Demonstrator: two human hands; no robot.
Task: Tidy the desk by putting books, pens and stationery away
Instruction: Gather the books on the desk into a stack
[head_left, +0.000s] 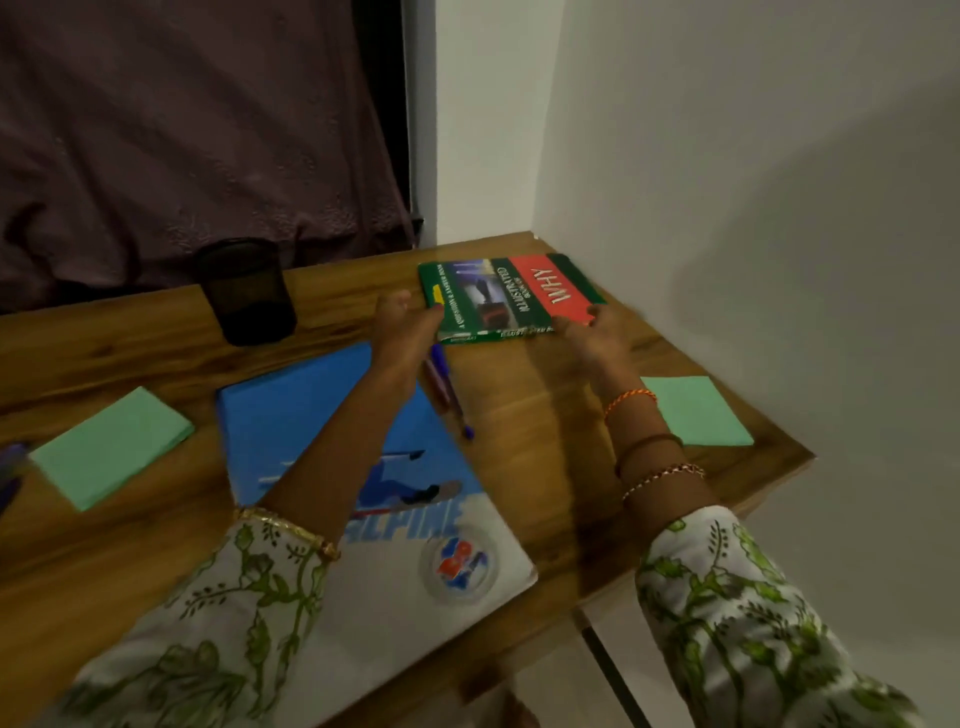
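Setting: wooden desk (130, 353) with a visible brown grain is standing in a corner, pale plain walls rising on the right and a dark purple curtain (182, 130) hanging behind it.
Green book (511, 296): hardcover with a green border and a red panel is lying flat in the desk's far right corner; "WHY" is reading in yellow letters on the red, with "ILLUSTRATED" beside it; the smaller lines are too blurred to read.
Left hand (402, 325): fingers are lying loosely spread, tips touching the book's near left corner, not curling round it.
Right hand (597, 332): fingers are relaxing open, tips meeting the book's near right edge; thread and bead bangles are circling the wrist.
Sleeves: white fabric with a green leafy print is covering both forearms.
Blue notebook (311, 415): large flat cover, blue above and white below, is showing "ALPINE" and a round emblem; it is lying under the left arm.
Pens (447, 384): two slim ones, blue and purple, are lying side by side just right of the notebook.
Pen holder (244, 291): black mesh cylinder is standing upright near the far edge.
Sticky pads: one green square pad (111, 444) is sitting on the left, another (693, 410) near the right edge.
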